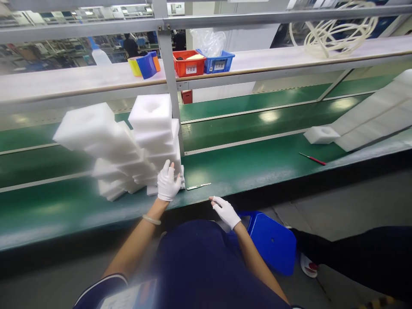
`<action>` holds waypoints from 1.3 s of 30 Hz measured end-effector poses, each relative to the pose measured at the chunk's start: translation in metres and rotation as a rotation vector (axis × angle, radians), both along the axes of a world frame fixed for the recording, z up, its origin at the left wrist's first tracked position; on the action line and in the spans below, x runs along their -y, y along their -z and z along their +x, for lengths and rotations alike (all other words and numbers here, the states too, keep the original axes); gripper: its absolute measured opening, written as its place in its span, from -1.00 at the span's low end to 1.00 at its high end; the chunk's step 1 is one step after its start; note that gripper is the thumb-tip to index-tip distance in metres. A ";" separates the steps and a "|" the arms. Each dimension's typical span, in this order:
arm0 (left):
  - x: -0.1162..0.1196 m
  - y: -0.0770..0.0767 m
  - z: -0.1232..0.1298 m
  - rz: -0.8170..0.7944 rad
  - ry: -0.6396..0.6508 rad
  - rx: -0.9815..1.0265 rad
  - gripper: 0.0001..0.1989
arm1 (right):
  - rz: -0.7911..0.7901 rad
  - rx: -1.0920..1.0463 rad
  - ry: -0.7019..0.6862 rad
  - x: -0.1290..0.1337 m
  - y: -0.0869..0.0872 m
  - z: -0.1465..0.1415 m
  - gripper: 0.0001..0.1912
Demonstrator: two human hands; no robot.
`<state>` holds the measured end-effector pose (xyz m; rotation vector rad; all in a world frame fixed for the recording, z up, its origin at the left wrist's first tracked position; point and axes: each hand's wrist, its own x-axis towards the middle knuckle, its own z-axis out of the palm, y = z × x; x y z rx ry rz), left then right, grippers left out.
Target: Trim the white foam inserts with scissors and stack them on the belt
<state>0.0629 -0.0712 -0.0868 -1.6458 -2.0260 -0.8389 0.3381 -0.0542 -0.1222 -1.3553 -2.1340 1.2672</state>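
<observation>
My left hand (pixel 169 182), in a white glove with some bare fingertips, rests against the front of a stack of white foam blocks (pixel 151 111). Its fingers are spread and not wrapped round any block. A second, leaning stack of foam blocks (pixel 88 124) stands to the left, blurred. My right hand (pixel 225 212), gloved likewise, hovers by the bench's front edge with its fingers stretched out and nothing visible in them. Between the hands, a thin metal tool (pixel 198 186), perhaps a knife or tweezers, lies on the green bench top (pixel 241 167).
Toward the right lie a red-handled thin tool (pixel 313 159), a single foam block (pixel 322 134) and a long row of foam (pixel 376 116). A metal post (pixel 170 77) rises behind the stacks. The shelf holds a red bin (pixel 189 68) and a blue bin (pixel 222 64). A blue stool (pixel 273 242) stands below.
</observation>
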 end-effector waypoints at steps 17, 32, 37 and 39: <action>-0.006 -0.072 -0.011 0.127 -0.110 -0.061 -0.47 | 0.024 0.038 -0.021 -0.001 -0.001 -0.004 -0.60; -0.007 -0.137 -0.037 0.082 -0.131 -0.063 -0.37 | 1.215 0.033 -0.486 -0.107 -0.270 -0.188 -0.23; 0.056 -0.191 -0.099 0.116 -0.274 -0.135 -0.24 | 1.127 0.271 -0.632 -0.126 -0.290 -0.254 -0.21; 0.079 -0.214 -0.141 0.081 -0.328 -0.149 -0.19 | 1.093 0.334 -0.652 -0.132 -0.288 -0.263 -0.27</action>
